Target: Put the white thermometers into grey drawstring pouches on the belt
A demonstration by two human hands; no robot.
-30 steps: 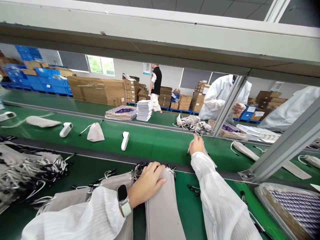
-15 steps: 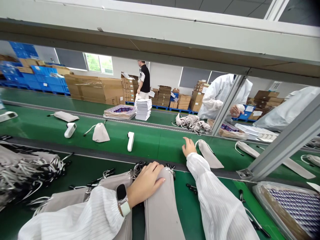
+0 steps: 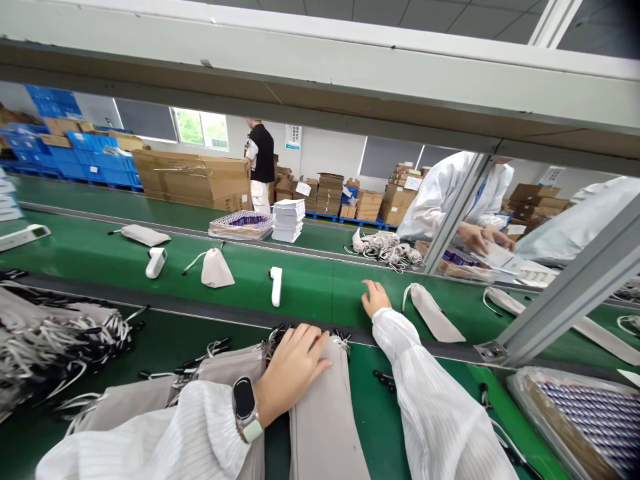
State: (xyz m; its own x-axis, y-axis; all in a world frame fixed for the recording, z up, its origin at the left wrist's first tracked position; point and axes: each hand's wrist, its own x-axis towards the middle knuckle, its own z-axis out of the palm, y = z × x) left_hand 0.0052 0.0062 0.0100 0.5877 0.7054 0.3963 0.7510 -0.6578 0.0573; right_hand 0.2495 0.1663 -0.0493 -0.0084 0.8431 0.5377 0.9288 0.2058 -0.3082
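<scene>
At the far left of the tabletop (image 3: 373,427), we have a heap of grey pouches (image 3: 65,333) with white cords and black tips. Behind it, across the green belt (image 3: 320,277), we find a flat pouch (image 3: 145,235), a white device (image 3: 156,263), a drawcord pouch (image 3: 217,269) with its base toward us, and an upright device (image 3: 276,287). On the strip behind the belt, a tray (image 3: 240,227) of small striped items sits just beside a paper stack (image 3: 288,220). We rest the left hand (image 3: 295,367) palm down and open, fingers spread slightly over the corded end of the pouch stack (image 3: 327,413), which lies lengthwise on the tabletop. We position the right hand (image 3: 376,298) at the belt, half-open with fingers loosely bent; we cannot tell whether it touches the surface. Just to its right, the slanted pouch (image 3: 435,315) lies on the belt, cord end away from us, apart from the fingers. Beyond the metal post (image 3: 460,213), a co-worker (image 3: 440,190) in white bends over papers with both hands. At the lower right, we have a plastic-wrapped tray (image 3: 540,417) of striped items.
</scene>
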